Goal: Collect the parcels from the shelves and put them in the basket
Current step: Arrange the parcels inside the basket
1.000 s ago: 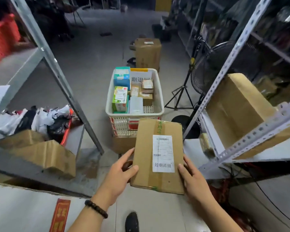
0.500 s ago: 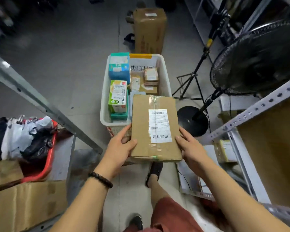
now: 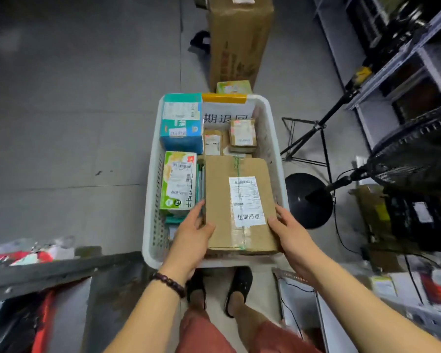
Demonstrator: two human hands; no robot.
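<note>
A flat brown cardboard parcel (image 3: 224,200) with a white label lies low inside the white plastic basket (image 3: 275,138), at its near right part. My left hand (image 3: 192,236) grips the parcel's left near edge, thumb on top. My right hand (image 3: 289,231) holds its right near edge. The basket also holds a teal box (image 3: 181,123), a green box (image 3: 178,182) and several small brown parcels (image 3: 242,132) at the far end.
A tall cardboard box (image 3: 237,39) stands on the floor beyond the basket. A black fan (image 3: 415,154) with round base (image 3: 308,200) and a tripod (image 3: 313,138) stand right. Metal shelves flank me: left shelf edge (image 3: 61,268) with bags, right shelving (image 3: 392,59).
I have stepped up to the basket. Both hands have carried the brown parcel forward and down from above the near rim into the basket.
</note>
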